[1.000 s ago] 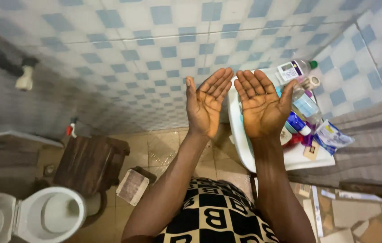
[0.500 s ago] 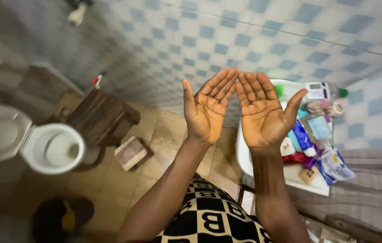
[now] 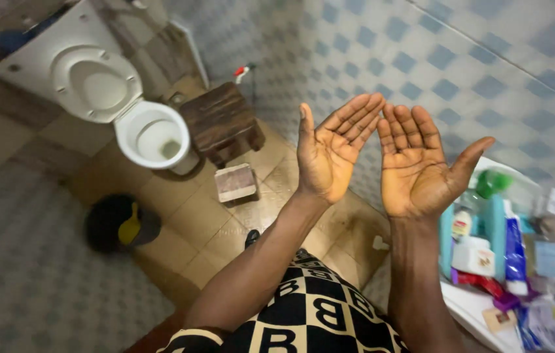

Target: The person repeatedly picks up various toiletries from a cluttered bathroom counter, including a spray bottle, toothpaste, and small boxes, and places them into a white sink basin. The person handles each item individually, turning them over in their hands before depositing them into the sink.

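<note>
- The left hand (image 3: pixel 326 153) and right hand (image 3: pixel 418 167) are raised side by side, palms up, fingers released and spread, grasping nothing; their inner edges nearly touch.
- At four o'clock from the right hand, bottles and tubes (image 3: pixel 506 245) crowd a white sink rim (image 3: pixel 470 307), upright and packed close so they fit.
- At ten o'clock a toilet (image 3: pixel 150 134) stands, lid up, with a wooden stool (image 3: pixel 222 121) just beside it on the tiled floor (image 3: pixel 186 219).

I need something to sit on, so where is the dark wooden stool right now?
In the head view the wooden stool stands upper left of centre on the tan floor, against the checked wall, right beside the open toilet bowl, with a small block just in front.
</note>
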